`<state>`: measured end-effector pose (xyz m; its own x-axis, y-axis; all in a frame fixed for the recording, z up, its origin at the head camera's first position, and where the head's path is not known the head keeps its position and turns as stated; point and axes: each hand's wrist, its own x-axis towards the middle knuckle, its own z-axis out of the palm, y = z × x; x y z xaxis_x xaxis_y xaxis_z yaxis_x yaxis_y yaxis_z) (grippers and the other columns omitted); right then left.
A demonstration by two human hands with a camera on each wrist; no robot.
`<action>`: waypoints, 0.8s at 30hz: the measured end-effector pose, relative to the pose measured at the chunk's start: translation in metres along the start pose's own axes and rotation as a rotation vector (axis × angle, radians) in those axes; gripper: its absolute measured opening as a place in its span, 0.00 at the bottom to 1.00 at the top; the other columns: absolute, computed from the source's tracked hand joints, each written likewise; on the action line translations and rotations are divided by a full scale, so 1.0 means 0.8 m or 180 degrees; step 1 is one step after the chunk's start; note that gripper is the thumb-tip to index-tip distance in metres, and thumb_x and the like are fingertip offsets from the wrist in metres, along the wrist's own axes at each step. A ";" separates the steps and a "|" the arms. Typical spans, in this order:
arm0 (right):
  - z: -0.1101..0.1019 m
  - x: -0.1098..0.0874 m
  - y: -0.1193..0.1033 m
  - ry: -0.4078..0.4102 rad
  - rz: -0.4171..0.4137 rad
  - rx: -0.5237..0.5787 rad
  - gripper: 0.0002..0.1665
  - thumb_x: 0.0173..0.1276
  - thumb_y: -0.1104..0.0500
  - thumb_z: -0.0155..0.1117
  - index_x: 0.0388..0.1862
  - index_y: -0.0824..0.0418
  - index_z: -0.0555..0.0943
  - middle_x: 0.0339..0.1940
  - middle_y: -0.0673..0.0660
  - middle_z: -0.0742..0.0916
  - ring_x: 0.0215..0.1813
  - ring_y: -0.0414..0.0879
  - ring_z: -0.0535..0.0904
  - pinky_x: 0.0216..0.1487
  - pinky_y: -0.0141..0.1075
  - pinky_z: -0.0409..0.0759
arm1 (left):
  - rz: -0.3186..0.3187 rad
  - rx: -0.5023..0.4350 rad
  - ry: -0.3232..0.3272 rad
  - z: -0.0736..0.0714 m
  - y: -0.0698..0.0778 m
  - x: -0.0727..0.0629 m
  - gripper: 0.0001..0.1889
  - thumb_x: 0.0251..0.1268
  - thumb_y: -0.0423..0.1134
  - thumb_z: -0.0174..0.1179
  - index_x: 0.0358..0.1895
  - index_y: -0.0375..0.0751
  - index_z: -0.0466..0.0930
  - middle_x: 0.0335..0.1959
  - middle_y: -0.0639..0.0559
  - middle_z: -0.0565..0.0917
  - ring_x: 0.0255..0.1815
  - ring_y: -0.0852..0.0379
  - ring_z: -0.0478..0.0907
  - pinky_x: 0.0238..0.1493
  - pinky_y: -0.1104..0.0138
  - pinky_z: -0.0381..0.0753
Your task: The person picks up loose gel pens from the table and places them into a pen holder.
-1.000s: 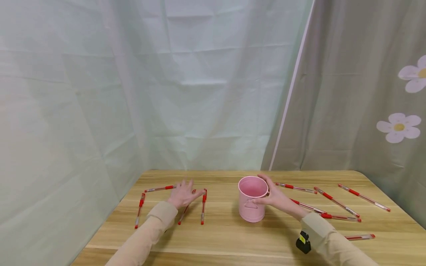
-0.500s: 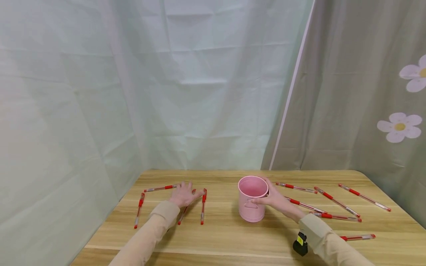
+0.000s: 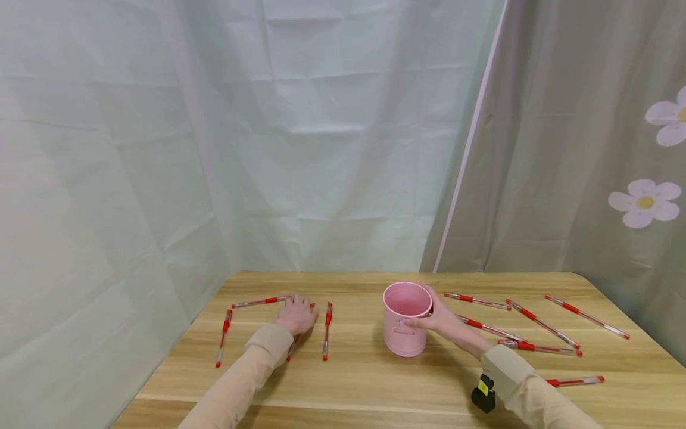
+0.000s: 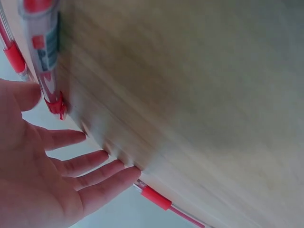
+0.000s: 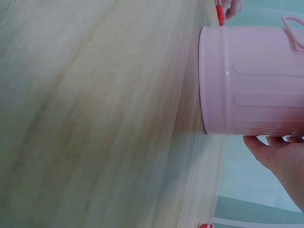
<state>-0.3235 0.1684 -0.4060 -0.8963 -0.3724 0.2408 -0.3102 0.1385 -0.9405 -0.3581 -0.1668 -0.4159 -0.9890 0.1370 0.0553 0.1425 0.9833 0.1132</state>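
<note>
A small pink bucket (image 3: 398,338) with little wire handles stands upright on the wooden table. My right hand (image 3: 443,320) grips it from the right, thumb across its front and fingers behind; the right wrist view shows those fingers against the bucket's wall. On the left, my left hand (image 3: 297,317) is over a red pen (image 3: 293,348), palm down and fingers spread. In the left wrist view its fingertips (image 4: 135,172) reach the tabletop, and the thumb lies close beside the pen (image 4: 45,52); whether they touch is unclear. Part of this pen is hidden under the hand in the head view.
Three more red pens lie around my left hand: one upper left (image 3: 257,302), one far left (image 3: 223,338), one right (image 3: 327,333). Several others, such as a slanted pen (image 3: 541,323), lie right of the bucket. Curtains (image 3: 343,149) hang behind the table (image 3: 364,381).
My left hand has shifted slightly right, and its thumb, earlier stretched out toward the right-hand pen, has drawn in beside the pen below it. The right hand and bucket have stayed put.
</note>
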 end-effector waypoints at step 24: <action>0.006 -0.001 0.001 0.0057 -0.0069 0.0061 0.46 0.53 0.60 0.70 0.64 0.61 0.55 0.58 0.64 0.69 0.59 0.57 0.64 0.56 0.48 0.62 | 0.0540 0.0797 0.0652 0.008 0.023 0.001 0.04 0.56 0.25 0.56 0.26 0.29 0.78 0.24 0.39 0.72 0.25 0.45 0.75 0.23 0.58 0.78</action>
<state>-0.3214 0.1645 -0.4079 -0.8950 -0.3585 0.2654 -0.3238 0.1127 -0.9394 -0.3564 -0.1480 -0.4201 -0.9202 0.2989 0.2527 0.2649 0.9509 -0.1598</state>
